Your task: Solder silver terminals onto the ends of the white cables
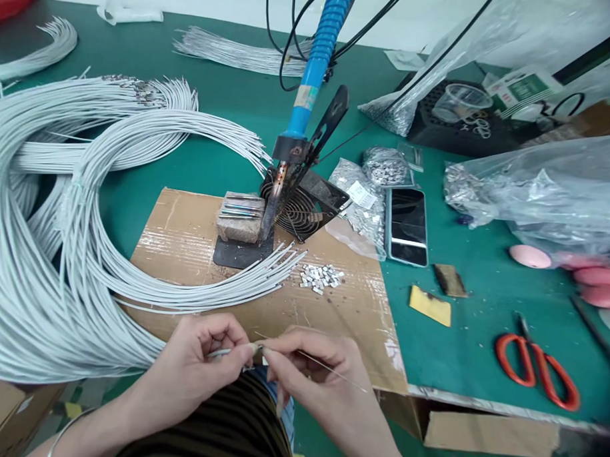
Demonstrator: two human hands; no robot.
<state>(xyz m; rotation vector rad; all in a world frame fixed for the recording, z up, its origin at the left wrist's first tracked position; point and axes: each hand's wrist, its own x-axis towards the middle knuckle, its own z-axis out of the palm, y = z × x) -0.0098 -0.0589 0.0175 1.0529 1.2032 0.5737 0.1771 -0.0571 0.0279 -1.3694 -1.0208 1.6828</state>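
Low in the middle, my left hand [207, 362] pinches a white cable [219, 352] near its end. Facing it, my right hand [320, 369] is closed, thumb and forefinger together at the cable's tip. A thin silvery wire [336, 373] runs through its fingers and sticks out to the right. Whatever small piece lies between the fingertips is too hidden to name. Beyond my hands, a bundle of white cables [192, 296] points its ends at a small pile of silver metal pieces [320, 278] on the cardboard sheet [359, 317].
A blue-handled soldering iron [321, 49] slants down to a grey block [241, 227] beside a black fan [306, 205]. Large cable coils [26, 312] fill the left. Rightward lie a phone [406, 225], a yellow sponge [430, 306], orange-handled scissors [535, 363] and plastic bags [551, 184].
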